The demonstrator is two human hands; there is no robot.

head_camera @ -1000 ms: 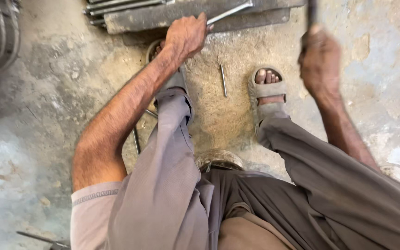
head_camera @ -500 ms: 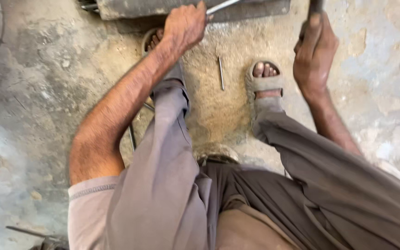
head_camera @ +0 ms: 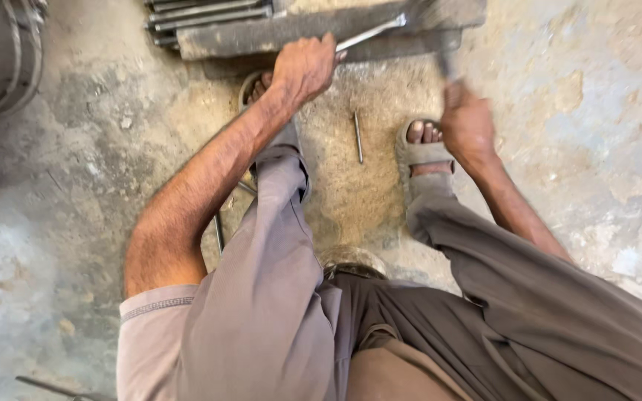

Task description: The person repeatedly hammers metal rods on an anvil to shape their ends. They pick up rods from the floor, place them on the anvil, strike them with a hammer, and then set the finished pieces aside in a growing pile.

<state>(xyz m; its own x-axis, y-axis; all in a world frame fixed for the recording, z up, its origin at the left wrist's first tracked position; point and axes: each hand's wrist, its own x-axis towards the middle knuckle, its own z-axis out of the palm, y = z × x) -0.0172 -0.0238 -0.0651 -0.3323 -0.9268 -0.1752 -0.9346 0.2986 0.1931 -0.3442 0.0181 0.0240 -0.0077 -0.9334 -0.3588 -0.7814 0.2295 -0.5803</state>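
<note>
Concrete floor point(head_camera: 76, 163): left hand point(head_camera: 305, 68) grips rod point(head_camera: 369, 33), right hand point(head_camera: 468, 122) hammer point(head_camera: 440, 30).

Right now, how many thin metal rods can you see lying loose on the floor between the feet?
1. A single short rod lies on the ground between the two sandalled feet, just below the metal block. Others may be hidden under the legs.
</note>
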